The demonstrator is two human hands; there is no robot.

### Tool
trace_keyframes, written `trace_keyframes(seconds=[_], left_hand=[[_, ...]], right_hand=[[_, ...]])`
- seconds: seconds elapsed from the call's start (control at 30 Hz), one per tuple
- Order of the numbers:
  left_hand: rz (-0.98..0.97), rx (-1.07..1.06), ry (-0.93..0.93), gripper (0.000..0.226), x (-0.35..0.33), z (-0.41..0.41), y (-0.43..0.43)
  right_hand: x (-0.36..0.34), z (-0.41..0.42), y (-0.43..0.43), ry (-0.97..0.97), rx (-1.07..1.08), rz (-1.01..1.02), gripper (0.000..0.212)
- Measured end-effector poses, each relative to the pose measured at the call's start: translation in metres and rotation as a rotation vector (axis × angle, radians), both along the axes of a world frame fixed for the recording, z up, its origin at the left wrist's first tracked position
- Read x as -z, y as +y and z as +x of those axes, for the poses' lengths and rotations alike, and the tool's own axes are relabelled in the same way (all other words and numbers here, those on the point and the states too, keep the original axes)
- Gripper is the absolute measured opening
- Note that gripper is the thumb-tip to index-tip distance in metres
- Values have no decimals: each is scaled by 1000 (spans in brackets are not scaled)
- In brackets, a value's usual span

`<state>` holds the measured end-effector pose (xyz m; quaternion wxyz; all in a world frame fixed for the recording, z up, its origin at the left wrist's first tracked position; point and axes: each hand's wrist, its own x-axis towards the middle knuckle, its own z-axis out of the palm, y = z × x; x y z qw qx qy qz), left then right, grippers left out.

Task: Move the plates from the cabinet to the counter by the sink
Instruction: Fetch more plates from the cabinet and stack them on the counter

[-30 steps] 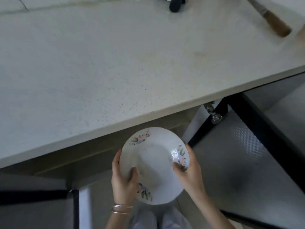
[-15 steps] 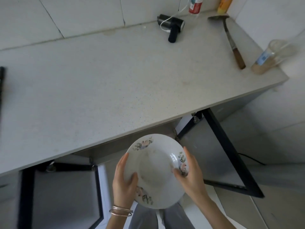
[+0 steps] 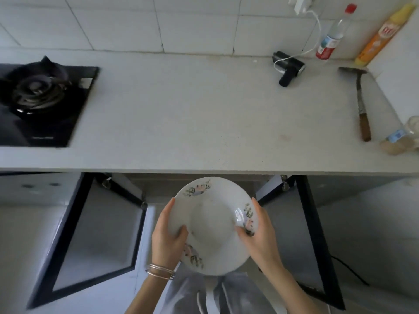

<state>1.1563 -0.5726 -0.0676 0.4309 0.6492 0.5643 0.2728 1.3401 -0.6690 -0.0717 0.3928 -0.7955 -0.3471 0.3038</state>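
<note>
The plate [image 3: 212, 225] sits low in the middle of the frame, below the bench [image 3: 204, 123] edge and between two open cabinet doors. The left hand [image 3: 167, 236] and right hand [image 3: 260, 236] each grip one rim — thumbs on top. To do this well, the person should keep it level, lift clear of the edge, then set it down on bare bench.

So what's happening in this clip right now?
A person holds a white floral plate with both bare hands, the left hand on its left edge and the right hand on its right edge. The plate is in the air below the front edge of the grey counter, between two open cabinet doors, and has not yet been set down. A gas burner sits at the counter's left and a spatula at its right.
</note>
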Motion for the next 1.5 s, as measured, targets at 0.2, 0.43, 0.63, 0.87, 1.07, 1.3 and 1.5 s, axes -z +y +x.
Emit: trace_keyframes(seconds=[0.2,0.43,0.63,0.87,1.07,1.3,1.5], left_hand=[[16,-253,7,64,-3,-13,-44],[1,-511,-7,68,-4,-38,-92],[6,-714,-8,69,-3,-74,-118],[8,-912,-50,67,-4,-141,-147],[-8,-980,-42,64,-3,-232,-179],[53,-1078,-35,65,-15,-346,-203],[134,-1098,-43,67,-31,-438,-215]], right_hand=[[-4,0,-1,-22,-223,4,80],[-8,-19,6,-4,-506,-24,79],[-10,-57,16,-8,-695,-41,81],[-10,-131,29,35,-892,-79,82],[-13,-223,27,16,-1034,-100,78],[-30,-351,20,-65,-1153,36,74],[-42,-445,18,-142,-1296,123,77]])
